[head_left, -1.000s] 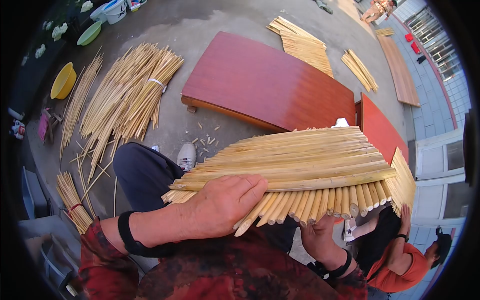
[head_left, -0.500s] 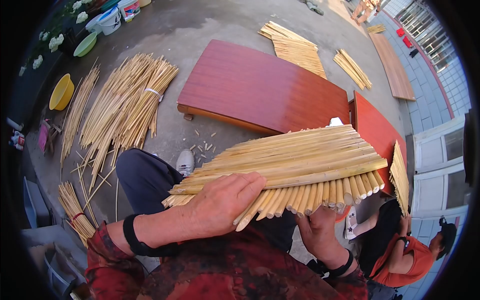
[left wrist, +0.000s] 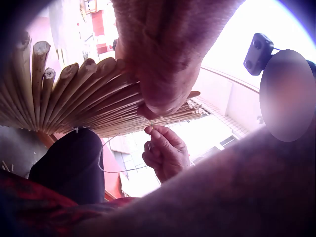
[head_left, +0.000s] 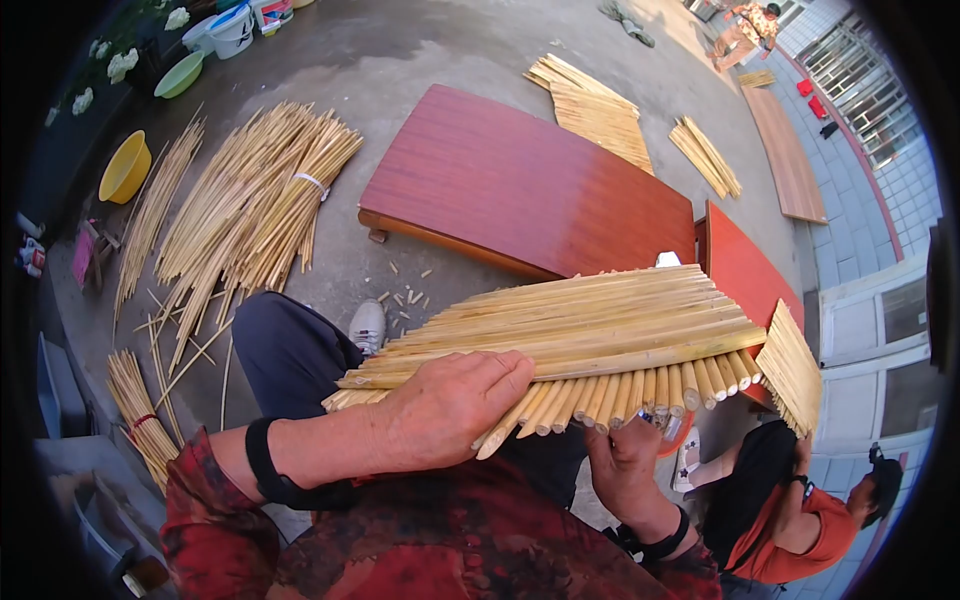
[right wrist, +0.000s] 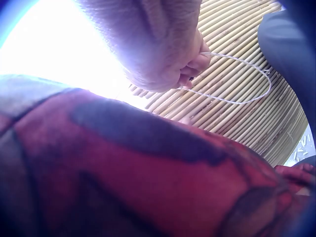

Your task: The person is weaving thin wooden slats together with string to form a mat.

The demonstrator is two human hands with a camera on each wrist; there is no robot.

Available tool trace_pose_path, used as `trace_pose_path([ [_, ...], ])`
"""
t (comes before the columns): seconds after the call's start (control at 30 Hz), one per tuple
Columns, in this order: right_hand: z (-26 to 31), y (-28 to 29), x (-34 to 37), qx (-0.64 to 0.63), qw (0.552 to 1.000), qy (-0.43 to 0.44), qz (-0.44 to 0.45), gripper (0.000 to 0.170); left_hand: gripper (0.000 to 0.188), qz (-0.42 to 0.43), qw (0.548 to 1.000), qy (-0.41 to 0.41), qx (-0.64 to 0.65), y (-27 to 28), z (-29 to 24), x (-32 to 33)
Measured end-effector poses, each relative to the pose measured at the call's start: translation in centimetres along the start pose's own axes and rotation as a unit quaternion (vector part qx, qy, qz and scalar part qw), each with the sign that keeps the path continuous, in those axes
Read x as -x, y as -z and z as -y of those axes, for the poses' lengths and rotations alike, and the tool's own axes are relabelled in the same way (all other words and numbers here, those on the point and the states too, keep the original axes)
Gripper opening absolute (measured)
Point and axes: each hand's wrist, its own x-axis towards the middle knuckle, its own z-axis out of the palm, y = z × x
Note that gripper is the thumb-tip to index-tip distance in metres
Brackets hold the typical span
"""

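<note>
- The left hand (head_left: pixel 450 405) is resting on the near edge of the mat (head_left: pixel 580 325), fingers together (whether the hidden thumb is clamping, I cannot tell).
- The right hand (head_left: pixel 632 465) is pinching string (right wrist: pixel 242 102) beneath the mat.
- The mat is lying over the lap, before the desk (head_left: pixel 530 180).
- Stalks (head_left: pixel 240 190) are lying heaped on the floor (head_left: pixel 390 75).

Pale stalk mat (head_left: pixel 580 325) curves; white cord (right wrist: pixel 242 103) loops beneath it.
</note>
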Motion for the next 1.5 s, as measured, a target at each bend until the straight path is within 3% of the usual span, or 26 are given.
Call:
trace_pose_path([
  [0.23,0.5,0.1,-0.4,-0.032,0.999,0.002,-0.004,0.005,0.051,-0.010,1.000,-0.011,0.002,-0.1,0.1,0.0],
  [0.43,0.5,0.5,-0.4,-0.033,0.998,-0.046,0.034,0.005,0.052,-0.006,1.000,-0.010,0.000,0.0,0.2,-0.1],
  [0.73,-0.3,0.3,-0.4,-0.056,0.998,0.016,0.032,0.010,0.051,-0.010,1.000,-0.008,0.001,0.0,0.2,-0.1],
  [0.97,-0.1,0.2,0.1,-0.092,0.995,-0.020,0.038,0.013,0.046,-0.025,1.000,-0.013,-0.006,-0.5,-0.1,-0.1],
  [1.03,0.1,0.2,0.2,-0.075,0.995,-0.042,0.056,0.013,0.049,-0.004,1.000,0.021,0.004,-0.5,-0.3,0.2],
  [1.2,-0.3,-0.1,0.3,-0.143,0.986,-0.057,0.066,0.026,0.048,-0.006,1.000,0.017,0.008,-0.4,-0.2,0.1],
  [1.43,-0.2,0.9,0.7,-0.103,0.991,-0.026,0.076,0.038,0.052,0.006,0.999,0.029,0.017,-0.5,-0.4,-0.1],
  [1.5,-0.6,0.9,1.2,-0.120,0.987,-0.076,0.080,0.038,0.052,0.007,0.999,0.032,0.019,-0.5,-0.6,-0.2],
])
